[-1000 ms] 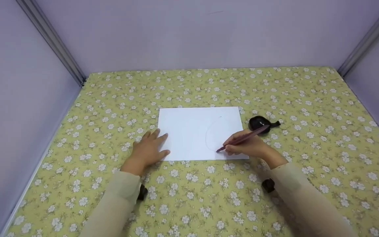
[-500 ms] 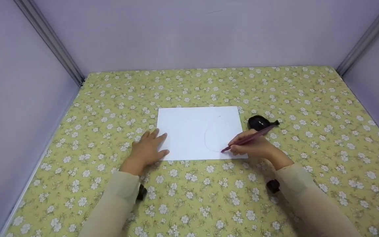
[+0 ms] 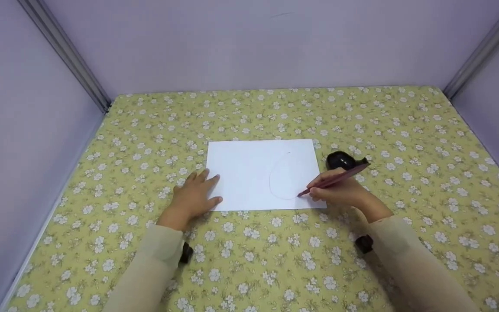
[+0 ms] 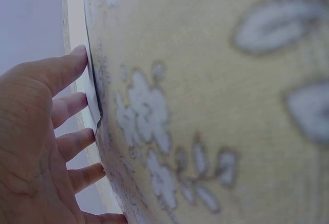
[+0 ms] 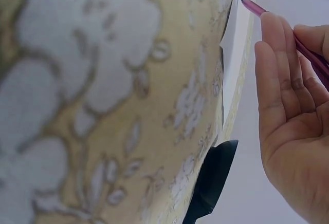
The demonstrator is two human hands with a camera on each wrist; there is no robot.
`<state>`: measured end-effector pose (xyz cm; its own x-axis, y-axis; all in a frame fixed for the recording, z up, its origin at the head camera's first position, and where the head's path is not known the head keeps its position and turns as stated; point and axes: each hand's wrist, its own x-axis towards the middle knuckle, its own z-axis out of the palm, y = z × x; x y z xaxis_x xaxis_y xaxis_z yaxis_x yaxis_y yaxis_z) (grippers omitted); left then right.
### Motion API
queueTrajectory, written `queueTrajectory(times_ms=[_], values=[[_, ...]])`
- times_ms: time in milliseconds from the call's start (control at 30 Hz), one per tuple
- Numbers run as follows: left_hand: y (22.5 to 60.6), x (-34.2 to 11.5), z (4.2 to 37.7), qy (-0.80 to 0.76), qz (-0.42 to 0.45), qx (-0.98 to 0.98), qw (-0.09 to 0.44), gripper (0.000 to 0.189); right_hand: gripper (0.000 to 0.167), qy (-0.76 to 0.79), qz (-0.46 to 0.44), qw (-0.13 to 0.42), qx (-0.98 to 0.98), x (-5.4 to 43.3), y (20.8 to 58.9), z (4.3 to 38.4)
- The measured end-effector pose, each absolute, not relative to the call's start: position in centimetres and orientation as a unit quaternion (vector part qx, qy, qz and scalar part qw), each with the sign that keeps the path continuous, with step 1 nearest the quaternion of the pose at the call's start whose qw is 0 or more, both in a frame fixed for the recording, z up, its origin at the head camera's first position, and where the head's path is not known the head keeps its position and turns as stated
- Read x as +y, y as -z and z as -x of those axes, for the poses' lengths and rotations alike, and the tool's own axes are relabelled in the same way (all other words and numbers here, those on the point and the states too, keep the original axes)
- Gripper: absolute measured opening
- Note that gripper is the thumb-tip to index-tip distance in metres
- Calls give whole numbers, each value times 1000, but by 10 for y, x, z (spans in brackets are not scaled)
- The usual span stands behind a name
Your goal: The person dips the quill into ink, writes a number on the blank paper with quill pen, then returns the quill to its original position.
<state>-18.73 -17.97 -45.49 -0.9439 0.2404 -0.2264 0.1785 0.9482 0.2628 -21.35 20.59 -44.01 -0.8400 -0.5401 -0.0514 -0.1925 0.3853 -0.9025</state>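
Observation:
A white sheet of paper (image 3: 241, 169) lies flat on the flowered cloth. My left hand (image 3: 192, 197) rests spread at its left edge, the fingertips (image 4: 78, 50) on the paper's margin in the left wrist view. My right hand (image 3: 344, 190) pinches a maroon pen (image 3: 340, 177), its tip at the lower right part of the sheet. From that tip a thin curved line (image 3: 270, 180) runs left and up in an open loop, with a small mark above it. In the right wrist view the pen (image 5: 253, 6) slants between thumb and fingers.
Just beyond my right hand sits a glossy black rounded object (image 3: 339, 160) with a short neck, partly covered by the pen. The yellow flowered cloth (image 3: 249, 277) covers the table. Pale walls (image 3: 249, 47) stand at the back and both sides.
My right hand has moved the pen to the right and slightly up, and the curved line has grown along the bottom. The left hand has stayed in place.

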Motion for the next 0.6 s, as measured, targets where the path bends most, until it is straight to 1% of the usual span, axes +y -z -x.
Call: queueTrajectory(times_ms=[167,600], values=[[455,-180,187,-122,-104,978,130,66,21,513,218,174,812,207,439,213],[456,-179,188,-124,-102,978,132,65,16,491,197,129,839,203,436,216]])
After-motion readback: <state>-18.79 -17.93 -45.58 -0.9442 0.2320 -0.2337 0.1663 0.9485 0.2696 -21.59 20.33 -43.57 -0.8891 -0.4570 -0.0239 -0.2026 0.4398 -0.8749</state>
